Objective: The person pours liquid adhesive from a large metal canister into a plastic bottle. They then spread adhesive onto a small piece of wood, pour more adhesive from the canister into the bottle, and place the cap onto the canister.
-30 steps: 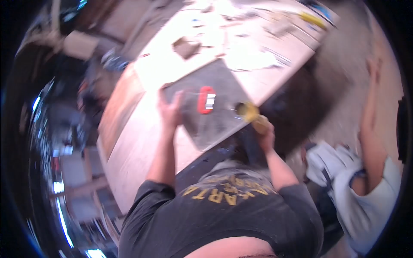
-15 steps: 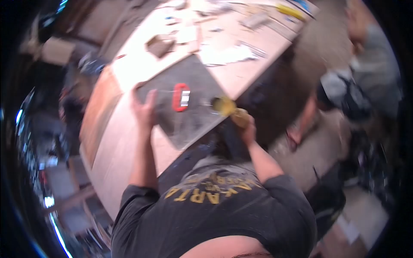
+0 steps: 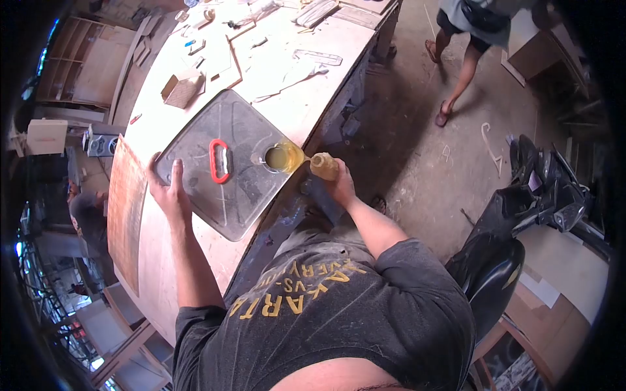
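Grasping tan bottle (image 3: 324,167) centre-frame in right hand (image 3: 342,184); probably light, best held mid-body. Resting left hand (image 3: 171,194), spread, on grey panel (image 3: 246,189).

Dark grey panel (image 3: 246,186); red handle (image 3: 214,159); yellow cup (image 3: 293,158); tan container (image 3: 324,167); black shirt (image 3: 365,313), gold lettering (image 3: 297,305).

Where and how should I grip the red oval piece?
Best pinched across the middle of its long sides, probably coming from above with the left hand: the red oval piece is narrow and elongated, nothing covers it, and that hand is nearer.
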`<action>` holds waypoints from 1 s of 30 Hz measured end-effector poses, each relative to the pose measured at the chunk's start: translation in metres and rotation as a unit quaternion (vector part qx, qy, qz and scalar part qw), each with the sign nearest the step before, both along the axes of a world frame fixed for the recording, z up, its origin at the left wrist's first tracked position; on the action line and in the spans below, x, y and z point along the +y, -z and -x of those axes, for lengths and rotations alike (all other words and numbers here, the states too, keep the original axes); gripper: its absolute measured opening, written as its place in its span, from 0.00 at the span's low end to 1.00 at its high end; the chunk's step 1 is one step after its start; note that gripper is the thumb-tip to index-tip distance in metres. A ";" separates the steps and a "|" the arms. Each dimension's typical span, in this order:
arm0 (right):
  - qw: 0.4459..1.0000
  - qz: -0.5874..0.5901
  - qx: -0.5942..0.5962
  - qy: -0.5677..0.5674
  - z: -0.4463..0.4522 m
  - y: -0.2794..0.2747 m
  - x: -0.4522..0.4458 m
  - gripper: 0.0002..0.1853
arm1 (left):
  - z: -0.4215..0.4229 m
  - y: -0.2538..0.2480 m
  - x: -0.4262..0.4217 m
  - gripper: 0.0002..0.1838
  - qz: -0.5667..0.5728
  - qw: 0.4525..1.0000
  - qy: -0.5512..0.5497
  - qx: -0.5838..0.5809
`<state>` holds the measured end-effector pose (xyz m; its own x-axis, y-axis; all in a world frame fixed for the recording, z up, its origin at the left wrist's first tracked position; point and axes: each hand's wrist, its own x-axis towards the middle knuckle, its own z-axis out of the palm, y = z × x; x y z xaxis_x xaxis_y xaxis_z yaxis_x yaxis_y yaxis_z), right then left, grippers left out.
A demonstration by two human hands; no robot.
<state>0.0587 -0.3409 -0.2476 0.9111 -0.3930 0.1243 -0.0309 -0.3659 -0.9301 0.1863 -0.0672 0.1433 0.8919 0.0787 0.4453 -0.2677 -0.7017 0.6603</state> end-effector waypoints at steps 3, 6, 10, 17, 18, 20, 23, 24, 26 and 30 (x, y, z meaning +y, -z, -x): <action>1.000 -0.002 0.002 0.009 0.000 0.004 0.001 0.37 | 0.000 0.001 0.001 0.27 0.006 1.000 -0.002 0.002; 1.000 -0.004 -0.003 0.006 0.001 0.007 -0.001 0.37 | -0.002 0.005 0.004 0.27 0.022 1.000 0.001 0.003; 1.000 -0.005 -0.005 0.000 0.000 0.007 -0.001 0.38 | 0.000 0.001 0.001 0.27 -0.001 1.000 -0.006 -0.003; 1.000 -0.009 -0.013 -0.002 0.000 0.009 0.001 0.38 | 0.000 0.001 0.002 0.27 -0.009 1.000 -0.005 -0.002; 1.000 -0.011 -0.014 -0.002 0.000 0.010 0.002 0.38 | 0.000 0.002 0.003 0.27 -0.012 1.000 -0.005 -0.006; 1.000 -0.013 -0.005 0.001 0.000 0.010 0.003 0.38 | 0.001 0.001 0.001 0.26 0.002 1.000 -0.008 0.000; 1.000 -0.022 -0.005 -0.001 0.001 0.006 0.005 0.38 | 0.002 0.004 0.003 0.26 0.028 1.000 -0.010 0.005; 1.000 -0.025 -0.007 0.000 0.001 0.005 0.004 0.37 | 0.000 0.005 0.004 0.26 0.038 0.999 -0.008 0.006; 1.000 -0.018 0.009 0.000 0.000 0.008 0.003 0.37 | -0.001 0.005 0.003 0.26 0.043 0.999 -0.003 0.011; 1.000 -0.017 0.023 0.004 -0.001 0.012 0.006 0.36 | 0.002 0.001 0.001 0.26 0.013 1.000 -0.008 -0.003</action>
